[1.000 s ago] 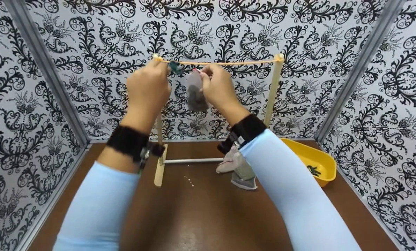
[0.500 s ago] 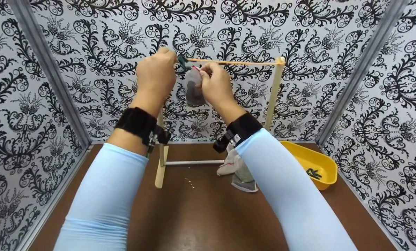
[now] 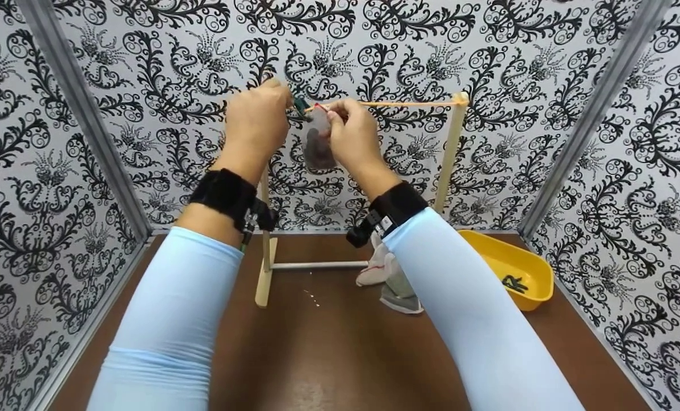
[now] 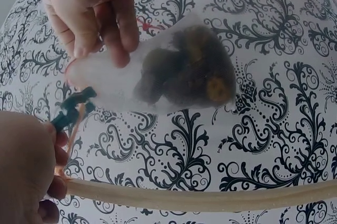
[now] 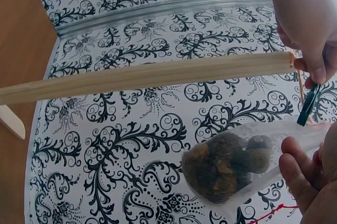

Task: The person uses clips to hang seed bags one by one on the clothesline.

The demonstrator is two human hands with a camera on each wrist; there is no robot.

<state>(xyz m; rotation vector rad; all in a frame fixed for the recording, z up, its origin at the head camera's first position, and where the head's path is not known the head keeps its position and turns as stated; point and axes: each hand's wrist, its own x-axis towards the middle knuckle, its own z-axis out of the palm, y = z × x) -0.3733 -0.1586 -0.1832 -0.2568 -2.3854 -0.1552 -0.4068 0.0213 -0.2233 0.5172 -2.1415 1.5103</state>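
My left hand point(image 3: 257, 120) pinches a dark green clothespin point(image 4: 73, 105) at the orange string point(image 3: 403, 104), near the left post. The clothespin's tips meet the top edge of a white mesh bag point(image 4: 184, 71); whether they clamp it, I cannot tell. My right hand point(image 3: 354, 131) pinches that bag's red-trimmed upper end between thumb and fingers, up against the string. Dark, rounded lumps, some brownish-yellow, fill the bottom of the bag, clearest in the right wrist view. A red drawstring point(image 5: 274, 212) trails from the bag.
Wooden posts point(image 3: 449, 154) hold up the string, joined below by a pale rod point(image 3: 320, 265). Several mesh bags point(image 3: 400, 291) lie on the brown table behind my right forearm. A yellow basin point(image 3: 537, 277) with green clothespins point(image 3: 514, 283) stands at right. White crumbs point(image 3: 312, 298) dot the tabletop.
My left hand has moved right and slightly up along the string, bringing the clothespin to the bag's top edge. My right hand and the bag have risen slightly to the string.
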